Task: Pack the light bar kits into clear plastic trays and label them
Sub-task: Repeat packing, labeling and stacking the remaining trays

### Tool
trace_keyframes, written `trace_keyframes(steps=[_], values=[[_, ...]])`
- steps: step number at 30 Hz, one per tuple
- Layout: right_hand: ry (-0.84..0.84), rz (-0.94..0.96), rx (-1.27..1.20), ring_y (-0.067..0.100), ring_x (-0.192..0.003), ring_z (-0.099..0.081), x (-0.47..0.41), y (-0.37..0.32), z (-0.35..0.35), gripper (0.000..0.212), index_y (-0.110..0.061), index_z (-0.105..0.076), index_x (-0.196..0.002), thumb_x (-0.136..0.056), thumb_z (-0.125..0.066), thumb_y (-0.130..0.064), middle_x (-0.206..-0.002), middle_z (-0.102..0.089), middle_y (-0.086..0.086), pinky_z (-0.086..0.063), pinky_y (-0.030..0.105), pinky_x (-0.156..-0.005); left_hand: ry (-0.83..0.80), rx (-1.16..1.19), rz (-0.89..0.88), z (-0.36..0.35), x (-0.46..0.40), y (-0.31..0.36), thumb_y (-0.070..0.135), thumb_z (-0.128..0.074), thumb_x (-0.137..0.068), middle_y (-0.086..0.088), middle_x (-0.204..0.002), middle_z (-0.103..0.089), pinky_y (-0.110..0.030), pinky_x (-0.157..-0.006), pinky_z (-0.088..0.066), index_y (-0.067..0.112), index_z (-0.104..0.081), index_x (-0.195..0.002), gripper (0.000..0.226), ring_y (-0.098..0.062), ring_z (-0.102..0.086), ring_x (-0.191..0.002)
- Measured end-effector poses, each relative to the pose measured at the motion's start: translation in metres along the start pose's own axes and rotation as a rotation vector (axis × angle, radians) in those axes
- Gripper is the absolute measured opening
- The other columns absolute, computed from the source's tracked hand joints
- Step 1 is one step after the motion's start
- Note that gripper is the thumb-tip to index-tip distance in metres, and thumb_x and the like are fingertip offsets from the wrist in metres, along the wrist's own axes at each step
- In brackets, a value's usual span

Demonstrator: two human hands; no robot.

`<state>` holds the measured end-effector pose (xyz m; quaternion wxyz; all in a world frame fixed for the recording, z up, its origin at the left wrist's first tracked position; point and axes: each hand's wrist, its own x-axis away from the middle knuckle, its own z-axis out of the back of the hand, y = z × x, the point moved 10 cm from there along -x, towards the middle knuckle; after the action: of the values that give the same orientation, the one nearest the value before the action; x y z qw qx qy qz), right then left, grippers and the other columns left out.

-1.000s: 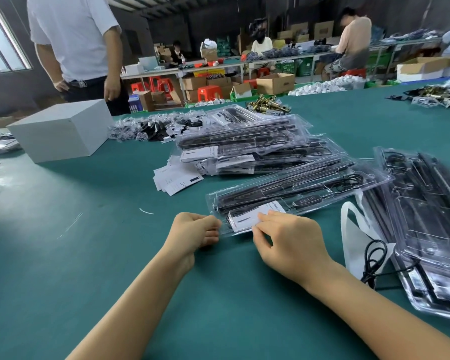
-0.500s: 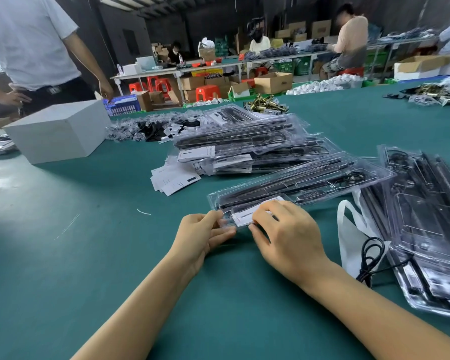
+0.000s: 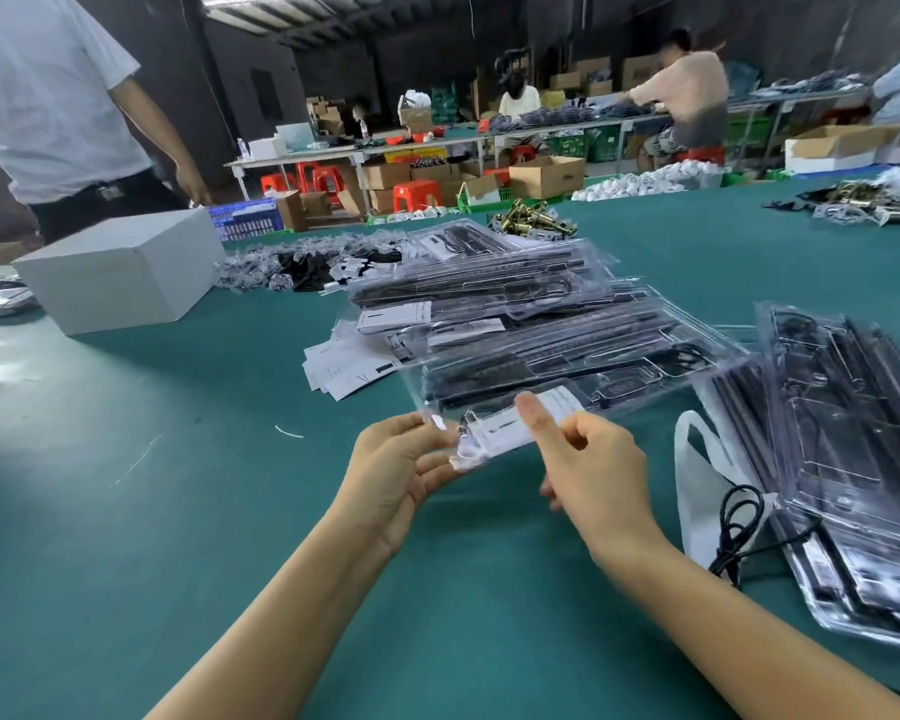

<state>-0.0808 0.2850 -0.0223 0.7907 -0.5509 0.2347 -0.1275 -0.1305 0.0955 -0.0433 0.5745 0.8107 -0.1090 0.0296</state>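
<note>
Left hand (image 3: pixel 401 472) grasps the near-left corner of a packed clear plastic tray (image 3: pixel 552 376), fingers beneath, thumb on top; right hand (image 3: pixel 591 467) pinches the tray's near edge, thumb pressing its white label (image 3: pixel 520 426). Tray's near end is lifted off the green tabletop (image 3: pixel 126 511); its far end overlaps the stack of packed trays (image 3: pixel 489 298) behind; more trays (image 3: pixel 848 459) lie to the right.

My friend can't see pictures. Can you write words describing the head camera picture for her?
Two hands, left hand and right hand, hold a clear plastic tray of black light bar parts above a green table. More packed trays lie stacked behind.
</note>
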Motion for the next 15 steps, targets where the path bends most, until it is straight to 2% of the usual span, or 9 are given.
trace_keyframes(steps=[2, 4, 5, 8, 11, 15], values=[[-0.063, -0.295, -0.259, 0.011, -0.043, -0.061, 0.0, 0.027, -0.012, 0.065, -0.003, -0.049, -0.071, -0.071, -0.064, -0.067, -0.057, -0.055, 0.007, -0.049, 0.023, -0.044, 0.016, -0.004, -0.07, -0.001, 0.004, 0.003, -0.011, -0.059, -0.083, -0.016, -0.085, -0.066, -0.027, -0.06, -0.058, -0.012, -0.055, -0.11, 0.027, -0.027, -0.061, -0.07], [-0.172, -0.538, -0.555, 0.016, -0.05, -0.066, 0.006, 0.042, -0.032, 0.053, -0.001, -0.055, -0.084, -0.079, -0.069, -0.052, -0.073, -0.059, 0.011, -0.052, 0.025, -0.048, 0.022, 0.007, -0.141, -0.003, 0.008, 0.006, -0.012, -0.061, -0.082, -0.015, -0.084, -0.066, -0.024, -0.055, -0.056, -0.009, -0.053, -0.111, 0.03, -0.021, -0.065, -0.063], [-0.249, -0.603, -0.662, 0.017, -0.052, -0.065, 0.009, 0.041, -0.041, 0.045, -0.002, -0.058, -0.088, -0.081, -0.07, -0.045, -0.074, -0.062, 0.01, -0.053, 0.025, -0.048, 0.01, -0.006, -0.173, -0.005, 0.011, 0.007, -0.012, -0.063, -0.08, -0.016, -0.086, -0.065, -0.024, -0.056, -0.055, -0.007, -0.053, -0.109, 0.032, -0.022, -0.067, -0.063], [-0.402, -0.622, -0.804, 0.013, -0.052, -0.061, 0.011, 0.034, -0.054, 0.025, -0.009, -0.062, -0.089, -0.079, -0.071, -0.03, -0.067, -0.068, 0.003, -0.051, 0.021, -0.046, -0.008, -0.074, -0.254, -0.013, 0.016, 0.007, -0.009, -0.067, -0.074, -0.018, -0.101, -0.061, -0.026, -0.062, -0.055, 0.002, -0.052, -0.105, 0.036, -0.026, -0.067, -0.069], [-0.406, -0.597, -0.874, 0.01, -0.058, -0.058, 0.01, 0.034, -0.054, 0.015, -0.016, -0.061, -0.096, -0.084, -0.068, -0.022, -0.081, -0.071, 0.002, -0.049, 0.019, -0.048, -0.004, -0.176, -0.318, -0.018, 0.017, 0.01, -0.012, -0.063, -0.079, -0.016, -0.106, -0.061, -0.027, -0.066, -0.056, 0.002, -0.05, -0.107, 0.033, -0.026, -0.067, -0.068], [-0.402, -0.409, -0.828, 0.01, -0.066, -0.061, 0.001, 0.022, -0.05, 0.015, -0.021, -0.056, -0.103, -0.09, -0.061, -0.015, -0.09, -0.07, 0.002, -0.046, 0.02, -0.054, 0.02, -0.188, -0.289, -0.015, 0.014, 0.004, -0.009, -0.066, -0.08, -0.014, -0.1, -0.063, -0.026, -0.066, -0.057, 0.001, -0.052, -0.107, 0.031, -0.02, -0.069, -0.07]])
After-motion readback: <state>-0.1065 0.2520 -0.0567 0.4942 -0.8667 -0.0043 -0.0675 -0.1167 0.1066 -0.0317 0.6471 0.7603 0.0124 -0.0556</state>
